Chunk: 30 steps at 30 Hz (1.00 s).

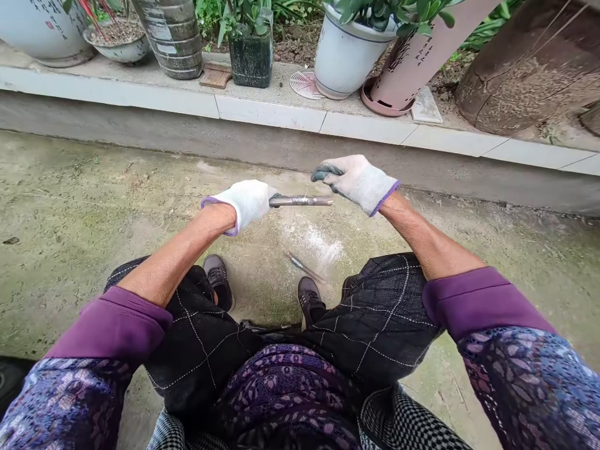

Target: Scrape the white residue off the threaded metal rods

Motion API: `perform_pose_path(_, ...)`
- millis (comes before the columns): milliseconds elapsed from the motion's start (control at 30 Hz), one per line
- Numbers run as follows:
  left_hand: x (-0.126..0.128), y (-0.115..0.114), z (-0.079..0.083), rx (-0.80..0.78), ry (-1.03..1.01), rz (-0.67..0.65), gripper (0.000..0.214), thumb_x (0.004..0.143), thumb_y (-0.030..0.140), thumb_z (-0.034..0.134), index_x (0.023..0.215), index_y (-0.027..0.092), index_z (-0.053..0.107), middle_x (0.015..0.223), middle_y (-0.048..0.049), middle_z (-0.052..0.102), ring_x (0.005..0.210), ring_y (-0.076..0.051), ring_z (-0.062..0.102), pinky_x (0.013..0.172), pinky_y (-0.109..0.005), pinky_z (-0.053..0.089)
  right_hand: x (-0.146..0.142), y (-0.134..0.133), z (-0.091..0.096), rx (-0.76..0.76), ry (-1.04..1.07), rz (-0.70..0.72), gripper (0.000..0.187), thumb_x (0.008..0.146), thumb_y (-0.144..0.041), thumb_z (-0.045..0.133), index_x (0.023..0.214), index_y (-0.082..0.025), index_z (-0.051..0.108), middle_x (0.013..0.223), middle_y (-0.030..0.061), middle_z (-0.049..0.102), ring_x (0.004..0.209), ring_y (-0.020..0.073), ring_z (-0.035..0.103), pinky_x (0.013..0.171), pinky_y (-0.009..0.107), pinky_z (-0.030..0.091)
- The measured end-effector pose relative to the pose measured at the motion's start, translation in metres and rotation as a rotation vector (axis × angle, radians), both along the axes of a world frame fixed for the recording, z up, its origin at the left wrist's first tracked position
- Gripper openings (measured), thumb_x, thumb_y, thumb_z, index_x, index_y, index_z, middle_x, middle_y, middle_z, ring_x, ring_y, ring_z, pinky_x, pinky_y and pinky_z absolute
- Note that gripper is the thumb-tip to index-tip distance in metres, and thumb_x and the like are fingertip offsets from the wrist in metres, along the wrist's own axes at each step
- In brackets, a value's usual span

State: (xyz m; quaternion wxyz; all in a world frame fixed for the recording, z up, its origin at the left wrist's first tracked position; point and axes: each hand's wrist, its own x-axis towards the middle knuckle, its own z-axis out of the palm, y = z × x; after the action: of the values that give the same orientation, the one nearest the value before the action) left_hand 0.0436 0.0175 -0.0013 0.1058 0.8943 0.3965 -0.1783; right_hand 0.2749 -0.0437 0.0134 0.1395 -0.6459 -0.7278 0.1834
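Note:
My left hand (247, 199), in a white knit glove with a dark palm and purple cuff, grips a thin grey-brown stick (320, 200). The stick lies level and points right; a shiny, wire-like binding (300, 200) is wound around its middle, and its right tip looks split. My right hand (349, 178), gloved alike, hovers just above that tip with its fingers curled together. A faint pale strand shows near the fingertips, but what they pinch is too small to make out. On the ground below lies a similar thin stick (304, 267) near my shoe.
White powder (316, 240) is scattered on the mossy concrete ground (140, 187). Ahead runs a low tiled ledge (267, 115) bearing a white pot (351, 53), a pink pot (407, 69), a cut plastic bottle (171, 37) and a large brown container (525, 75).

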Motion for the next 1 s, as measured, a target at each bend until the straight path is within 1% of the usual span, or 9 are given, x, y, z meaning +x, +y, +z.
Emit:
perform_pose_path(100,-0.003,-0.007,0.012,-0.162,-0.174,0.036,0.036,0.084,0.038,0.053,0.108,0.023,0.075,0.068,-0.0030,0.066,0.060,-0.015,0.059,0.060,-0.028,0.045,0.000,0.005,-0.012,-0.109,0.049,0.050,0.029,0.086,-0.023,0.051,0.100,-0.017,0.076,0.085,0.0037,0.073,0.071,0.0156,0.061,0.065,0.028,0.044)
perform_pose_path(200,-0.007,-0.008,0.022,-0.256,-0.330,0.152,0.039,0.081,0.031,0.055,0.114,0.021,0.074,0.065,-0.0012,0.064,0.054,-0.012,0.053,0.054,-0.026,0.042,-0.009,0.003,-0.022,-0.207,0.081,0.052,0.028,0.086,-0.025,0.051,0.098,-0.019,0.075,0.077,0.0028,0.071,0.060,0.0133,0.057,0.058,0.027,0.042)
perform_pose_path(300,-0.010,0.000,0.023,-0.217,-0.367,0.261,0.043,0.082,0.029,0.055,0.120,0.019,0.071,0.068,-0.0031,0.066,0.056,-0.012,0.054,0.054,-0.026,0.043,-0.020,-0.005,-0.026,-0.238,0.097,0.083,0.028,0.088,-0.027,0.049,0.098,-0.022,0.075,0.081,0.0025,0.072,0.061,0.0135,0.057,0.057,0.027,0.043)
perform_pose_path(367,-0.013,0.010,0.019,-0.140,-0.326,0.287,0.040,0.083,0.031,0.055,0.116,0.019,0.072,0.069,-0.0045,0.066,0.060,-0.014,0.057,0.057,-0.027,0.044,-0.026,-0.012,-0.024,-0.186,0.091,0.129,0.027,0.089,-0.028,0.049,0.098,-0.025,0.075,0.088,0.0019,0.073,0.070,0.0159,0.061,0.062,0.029,0.045)
perform_pose_path(433,-0.015,0.020,0.011,-0.042,-0.252,0.283,0.037,0.084,0.033,0.054,0.113,0.021,0.074,0.071,-0.0055,0.067,0.064,-0.017,0.060,0.061,-0.029,0.045,-0.029,-0.019,-0.016,-0.113,0.064,0.158,0.025,0.089,-0.029,0.051,0.097,-0.027,0.075,0.092,0.0017,0.074,0.079,0.0187,0.063,0.067,0.031,0.045)
perform_pose_path(533,-0.015,0.027,0.000,0.057,-0.139,0.238,0.036,0.086,0.033,0.051,0.112,0.023,0.074,0.077,-0.0076,0.069,0.073,-0.020,0.063,0.069,-0.031,0.047,-0.029,-0.026,-0.001,-0.051,-0.032,0.126,0.023,0.087,-0.029,0.054,0.097,-0.027,0.075,0.089,0.0037,0.074,0.079,0.0210,0.064,0.066,0.033,0.042)
perform_pose_path(700,-0.012,0.019,-0.007,0.057,-0.009,0.138,0.036,0.086,0.034,0.050,0.111,0.022,0.074,0.081,-0.0094,0.070,0.075,-0.021,0.065,0.070,-0.031,0.049,-0.021,-0.023,0.018,0.006,-0.120,0.006,0.025,0.087,-0.024,0.053,0.100,-0.023,0.075,0.088,0.0050,0.072,0.077,0.0196,0.063,0.064,0.032,0.039)
perform_pose_path(833,-0.006,0.006,-0.004,0.026,0.027,0.059,0.036,0.086,0.034,0.049,0.109,0.022,0.074,0.077,-0.0089,0.069,0.071,-0.021,0.064,0.066,-0.030,0.047,-0.011,-0.012,0.014,0.027,-0.043,0.009,0.028,0.086,-0.022,0.051,0.101,-0.022,0.075,0.094,0.0041,0.074,0.085,0.0192,0.064,0.070,0.031,0.043)
perform_pose_path(1000,-0.003,-0.007,0.013,-0.059,-0.037,0.031,0.036,0.085,0.036,0.050,0.109,0.023,0.074,0.072,-0.0060,0.068,0.066,-0.018,0.060,0.062,-0.029,0.043,0.000,0.003,-0.001,-0.014,0.087,0.069,0.029,0.084,-0.023,0.049,0.095,-0.021,0.076,0.093,0.0032,0.074,0.085,0.0179,0.064,0.074,0.030,0.046)
